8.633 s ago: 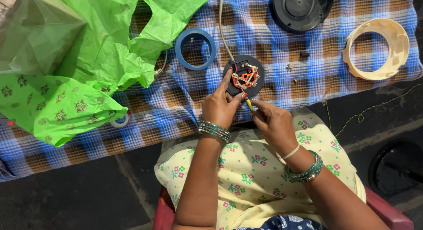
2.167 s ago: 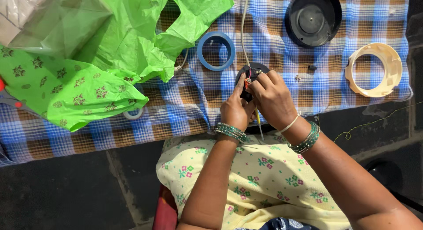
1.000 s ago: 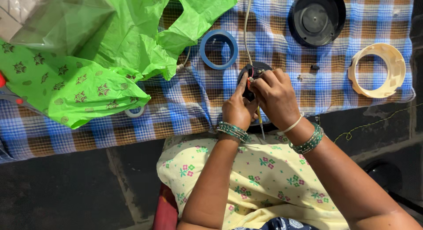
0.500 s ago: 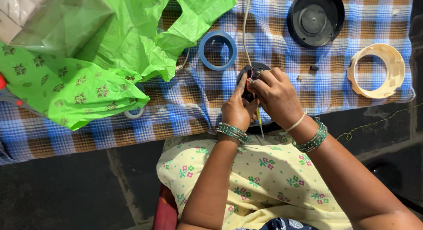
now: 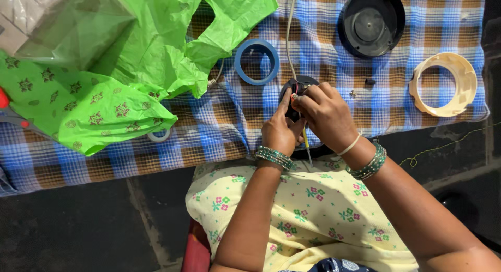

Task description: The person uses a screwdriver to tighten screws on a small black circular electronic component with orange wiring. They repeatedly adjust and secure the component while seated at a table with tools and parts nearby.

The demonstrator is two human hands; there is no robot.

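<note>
My left hand (image 5: 280, 134) and right hand (image 5: 326, 114) pinch a small black round part (image 5: 292, 89) together. It sits on the checked cloth (image 5: 219, 131), just below the blue ring (image 5: 256, 61).

The checked cloth (image 5: 219, 121) looks woven and matt. At ten o'clock the green bag (image 5: 130, 58) is thin, crinkled plastic; the black lid (image 5: 371, 22) is smooth plastic.

Checked cloth (image 5: 219, 131), perhaps over floor
</note>
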